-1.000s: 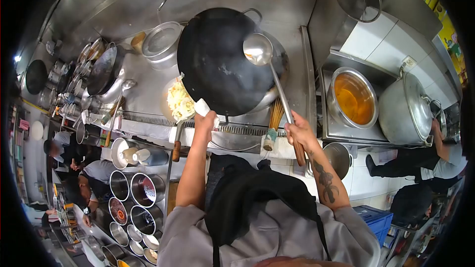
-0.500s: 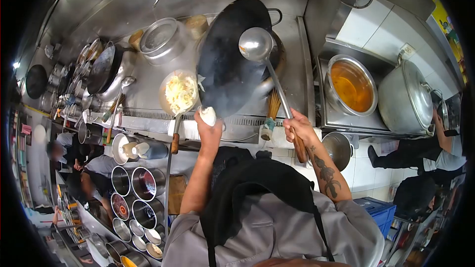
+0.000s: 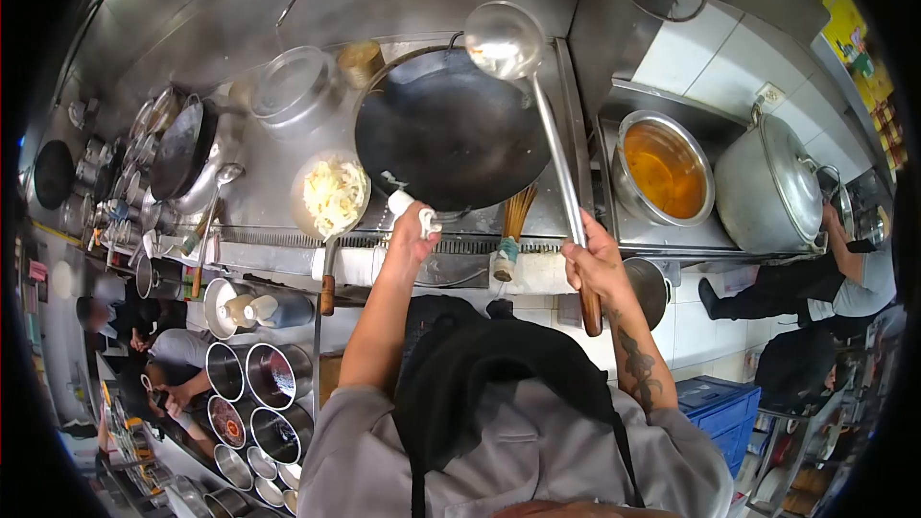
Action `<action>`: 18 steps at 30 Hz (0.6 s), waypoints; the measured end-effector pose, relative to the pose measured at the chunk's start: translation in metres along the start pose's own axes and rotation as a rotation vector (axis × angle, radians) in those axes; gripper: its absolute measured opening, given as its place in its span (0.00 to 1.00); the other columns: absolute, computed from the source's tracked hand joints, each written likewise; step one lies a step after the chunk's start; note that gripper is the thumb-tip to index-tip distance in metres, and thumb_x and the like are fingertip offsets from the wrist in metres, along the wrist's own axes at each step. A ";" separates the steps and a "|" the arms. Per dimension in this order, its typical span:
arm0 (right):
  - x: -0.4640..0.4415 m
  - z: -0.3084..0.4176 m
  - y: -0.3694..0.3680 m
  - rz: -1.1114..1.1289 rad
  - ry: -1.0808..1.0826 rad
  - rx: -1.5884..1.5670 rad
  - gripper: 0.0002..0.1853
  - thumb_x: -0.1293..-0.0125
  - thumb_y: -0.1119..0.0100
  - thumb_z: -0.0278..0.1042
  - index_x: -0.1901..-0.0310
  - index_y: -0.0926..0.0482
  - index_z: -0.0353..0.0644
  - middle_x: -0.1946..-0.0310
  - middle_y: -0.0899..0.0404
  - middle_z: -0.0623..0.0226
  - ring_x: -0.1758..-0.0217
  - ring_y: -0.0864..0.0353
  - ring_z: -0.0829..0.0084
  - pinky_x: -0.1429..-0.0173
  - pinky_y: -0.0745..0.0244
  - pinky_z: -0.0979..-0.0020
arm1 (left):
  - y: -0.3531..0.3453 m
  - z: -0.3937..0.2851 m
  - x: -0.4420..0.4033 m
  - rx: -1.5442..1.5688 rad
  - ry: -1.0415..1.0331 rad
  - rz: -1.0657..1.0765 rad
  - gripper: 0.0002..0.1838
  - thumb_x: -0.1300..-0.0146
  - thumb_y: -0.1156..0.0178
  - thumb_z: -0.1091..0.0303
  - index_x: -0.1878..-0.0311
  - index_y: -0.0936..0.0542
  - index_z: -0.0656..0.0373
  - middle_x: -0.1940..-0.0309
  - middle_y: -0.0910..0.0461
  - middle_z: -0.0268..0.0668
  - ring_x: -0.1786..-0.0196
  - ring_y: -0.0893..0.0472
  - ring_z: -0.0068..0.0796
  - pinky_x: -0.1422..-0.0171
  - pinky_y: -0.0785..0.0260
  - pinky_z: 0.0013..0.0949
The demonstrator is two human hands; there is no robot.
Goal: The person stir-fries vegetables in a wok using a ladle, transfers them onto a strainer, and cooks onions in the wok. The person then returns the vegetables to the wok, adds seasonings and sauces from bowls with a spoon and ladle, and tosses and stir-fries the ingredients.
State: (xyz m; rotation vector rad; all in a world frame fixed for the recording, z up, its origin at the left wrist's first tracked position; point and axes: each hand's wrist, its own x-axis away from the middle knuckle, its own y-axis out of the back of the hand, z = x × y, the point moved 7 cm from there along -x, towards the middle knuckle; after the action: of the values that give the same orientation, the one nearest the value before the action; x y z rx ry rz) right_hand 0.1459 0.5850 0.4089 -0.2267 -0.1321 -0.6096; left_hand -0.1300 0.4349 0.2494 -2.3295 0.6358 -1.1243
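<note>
A black wok [image 3: 451, 129], its inside dark and bare, sits level on the stove. My left hand [image 3: 414, 235] is closed around a white cloth [image 3: 403, 203] at the wok's near edge. In my right hand [image 3: 597, 254] is the wooden-ended handle of a long metal ladle [image 3: 507, 41], whose bowl is raised over the wok's far right rim. Left of the wok, a strainer [image 3: 328, 254] with a wooden handle holds pale shredded food [image 3: 335, 196]. A bamboo brush [image 3: 513, 228] lies between my hands.
On the right stand a bowl of orange liquid [image 3: 664, 169] and a large lidded pot [image 3: 767, 187]. A lidded metal container [image 3: 292, 89] is behind the strainer. Several sauce pots [image 3: 278, 374] stand lower left. Other people are at both sides; a blue crate [image 3: 715, 412] is lower right.
The wok has gone from strongly tilted to level on the stove. The ladle has risen away from me, beyond the wok's middle. Less steam shows.
</note>
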 end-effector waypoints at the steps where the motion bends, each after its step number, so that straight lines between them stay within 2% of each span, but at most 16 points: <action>1: 0.002 0.009 -0.006 -0.006 0.011 0.018 0.35 0.35 0.49 0.20 0.27 0.49 0.40 0.79 0.30 0.72 0.89 0.34 0.82 0.84 0.38 0.78 | -0.007 -0.003 -0.004 0.046 0.021 0.032 0.03 0.42 0.48 0.70 0.71 0.31 0.53 0.83 0.31 0.33 0.86 0.32 0.28 0.88 0.44 0.29; 2: 0.003 0.016 -0.015 -0.035 0.004 0.046 0.35 0.35 0.49 0.21 0.27 0.48 0.39 0.81 0.30 0.74 0.87 0.33 0.83 0.82 0.37 0.78 | -0.009 -0.003 -0.008 0.086 0.045 -0.004 0.04 0.42 0.48 0.70 0.71 0.31 0.53 0.83 0.32 0.34 0.86 0.32 0.28 0.88 0.44 0.28; 5: -0.013 0.006 -0.026 -0.070 0.109 0.264 0.35 0.35 0.48 0.23 0.27 0.48 0.37 0.80 0.29 0.72 0.86 0.33 0.83 0.81 0.36 0.78 | -0.012 -0.006 -0.025 0.133 0.074 0.081 0.03 0.42 0.48 0.72 0.70 0.31 0.53 0.83 0.31 0.34 0.86 0.32 0.28 0.88 0.44 0.28; 7: -0.025 -0.001 -0.033 -0.074 0.199 0.553 0.34 0.35 0.47 0.24 0.28 0.46 0.36 0.77 0.28 0.70 0.85 0.32 0.84 0.79 0.35 0.78 | -0.019 -0.010 -0.034 0.132 0.073 0.120 0.02 0.42 0.47 0.71 0.68 0.30 0.55 0.81 0.30 0.34 0.85 0.31 0.28 0.88 0.44 0.28; 9: -0.039 -0.012 -0.036 -0.035 0.310 0.808 0.32 0.34 0.48 0.22 0.29 0.44 0.36 0.72 0.28 0.69 0.83 0.33 0.84 0.79 0.36 0.79 | -0.020 -0.014 -0.033 0.110 0.082 -0.015 0.03 0.41 0.46 0.70 0.67 0.30 0.54 0.79 0.29 0.33 0.85 0.31 0.27 0.88 0.44 0.28; 10: -0.040 -0.012 -0.049 -0.009 0.115 0.637 0.32 0.35 0.48 0.22 0.29 0.43 0.38 0.75 0.28 0.71 0.84 0.32 0.84 0.81 0.36 0.79 | -0.023 -0.019 -0.037 0.116 0.069 -0.003 0.03 0.41 0.45 0.69 0.66 0.30 0.54 0.79 0.29 0.33 0.84 0.31 0.27 0.88 0.44 0.27; 14: -0.051 -0.007 -0.119 0.167 -0.187 0.114 0.33 0.37 0.49 0.19 0.29 0.42 0.42 0.81 0.30 0.75 0.88 0.33 0.82 0.83 0.35 0.77 | -0.006 -0.022 -0.071 0.138 0.068 -0.017 0.05 0.40 0.44 0.65 0.64 0.29 0.52 0.78 0.29 0.32 0.80 0.29 0.26 0.86 0.43 0.26; 17: -0.062 -0.026 -0.155 0.189 -0.150 0.214 0.32 0.36 0.50 0.20 0.29 0.41 0.43 0.79 0.29 0.75 0.88 0.34 0.84 0.84 0.36 0.79 | -0.018 -0.024 -0.078 0.126 0.035 -0.040 0.07 0.37 0.43 0.61 0.65 0.27 0.51 0.77 0.27 0.32 0.80 0.28 0.27 0.86 0.43 0.27; 18: -0.063 -0.014 -0.179 0.286 -0.068 0.470 0.32 0.36 0.48 0.23 0.29 0.41 0.40 0.78 0.27 0.69 0.84 0.28 0.79 0.78 0.31 0.73 | -0.023 -0.026 -0.083 0.186 -0.018 -0.016 0.07 0.36 0.44 0.60 0.66 0.27 0.52 0.77 0.27 0.32 0.80 0.28 0.27 0.85 0.42 0.29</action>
State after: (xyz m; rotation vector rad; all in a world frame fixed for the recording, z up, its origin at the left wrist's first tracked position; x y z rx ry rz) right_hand -0.0082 0.4734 0.4140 0.1882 -0.2981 -0.2733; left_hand -0.1924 0.4958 0.2282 -2.1875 0.4854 -1.1185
